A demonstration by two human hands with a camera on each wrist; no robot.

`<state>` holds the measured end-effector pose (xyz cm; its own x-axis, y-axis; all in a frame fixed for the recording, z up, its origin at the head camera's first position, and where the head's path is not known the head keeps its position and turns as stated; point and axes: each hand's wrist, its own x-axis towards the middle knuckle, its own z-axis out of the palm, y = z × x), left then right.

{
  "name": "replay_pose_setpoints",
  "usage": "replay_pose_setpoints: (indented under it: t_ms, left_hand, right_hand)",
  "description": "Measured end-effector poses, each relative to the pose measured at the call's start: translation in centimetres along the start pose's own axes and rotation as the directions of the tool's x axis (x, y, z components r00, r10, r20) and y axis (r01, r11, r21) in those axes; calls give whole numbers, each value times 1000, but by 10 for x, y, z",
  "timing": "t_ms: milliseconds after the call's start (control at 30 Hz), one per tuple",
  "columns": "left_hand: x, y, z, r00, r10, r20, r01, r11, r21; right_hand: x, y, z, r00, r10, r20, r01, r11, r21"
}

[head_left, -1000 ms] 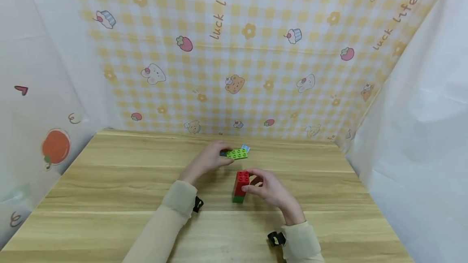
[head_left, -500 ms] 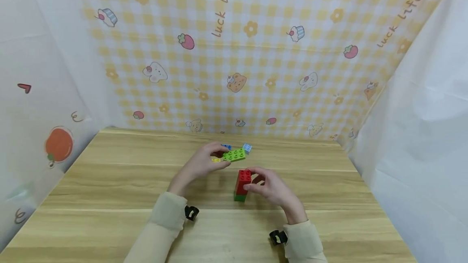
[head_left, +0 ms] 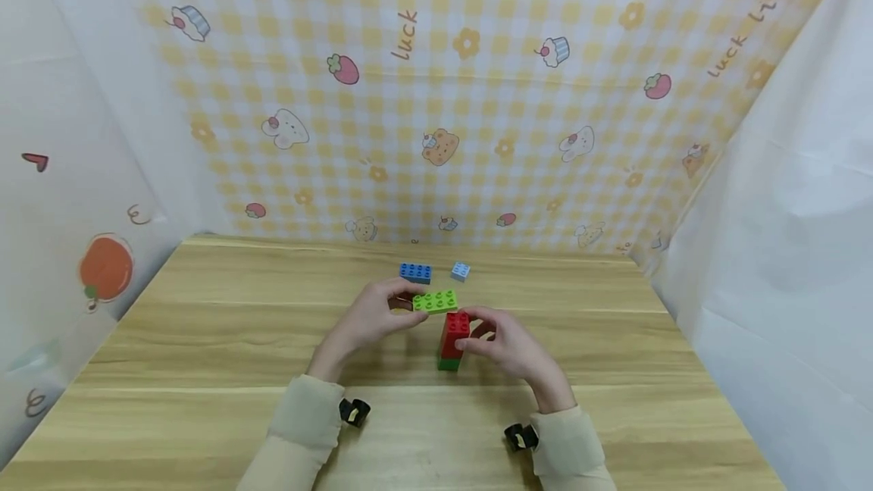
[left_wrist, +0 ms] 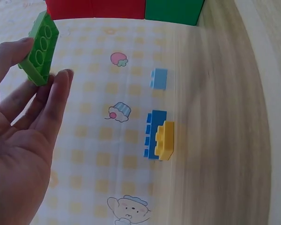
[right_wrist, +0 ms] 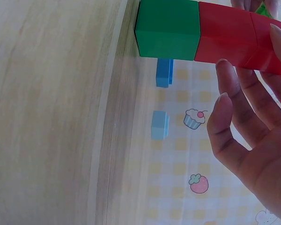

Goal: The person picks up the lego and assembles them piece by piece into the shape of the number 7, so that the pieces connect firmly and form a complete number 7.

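My left hand (head_left: 363, 317) pinches a lime green toy building brick (head_left: 436, 302) by one end, thumb against fingers. The brick's studs face up in the head view, and its hollow underside shows in the left wrist view. It hangs just behind and left of a tower's top. That upright tower has two red bricks (right_wrist: 229, 33) over a dark green brick (right_wrist: 167, 29) at its foot. My right hand (head_left: 508, 341) grips the upper red part from the right, thumb on the near side. The lower fingers of this hand stay off the green brick.
Behind my left hand a blue brick (head_left: 415, 273) lies on the wooden table (head_left: 225, 309). A small light blue brick (head_left: 460, 271) lies to its right. A yellow brick (left_wrist: 166, 140) near the blue one is hidden by my hand in the head view.
My left hand has drawn back toward me with the lime green brick, bringing it near the tower's top and uncovering the blue brick. My right hand keeps its grip on the tower.
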<state>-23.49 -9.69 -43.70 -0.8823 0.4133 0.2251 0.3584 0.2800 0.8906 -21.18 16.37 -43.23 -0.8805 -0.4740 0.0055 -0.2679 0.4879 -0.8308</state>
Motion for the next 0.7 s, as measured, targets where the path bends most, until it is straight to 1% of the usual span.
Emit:
replay_pose_setpoints:
  t_ms: [100, 167, 233, 367, 500, 600, 700]
  left_hand:
    - [-4, 3, -1, 999, -34, 8, 34, 999, -33]
    - [-6, 5, -1, 999, -45, 14, 45, 998, -41]
    - [-7, 8, -2, 999, -42, 26, 43, 998, -47]
    - [-9, 11, -2, 999, -1, 53, 2, 1000, -22]
    - [-10, 11, 1, 995, 57, 78, -57, 998, 2]
    - [-9, 10, 5, 993, 72, 91, -74, 997, 14]
    - [-8, 11, 8, 993, 75, 90, -78, 997, 22]
  right_hand:
    - [0, 0, -1, 1000, -4, 4, 4, 1000, -2]
    - [0, 0, -1, 1000, -11, 10, 11, 1000, -9]
    - [0, 1, -1, 1000, -22, 14, 22, 1000, -8]
    - [-1, 1, -1, 1000, -24, 12, 24, 1000, -4]
    - [-2, 2, 0, 1000, -13, 7, 13, 1000, -9]
    - [-2, 2, -1, 1000, -6, 3, 6, 1000, -10]
    - [-2, 1, -2, 1000, -7, 1, 7, 1000, -15]
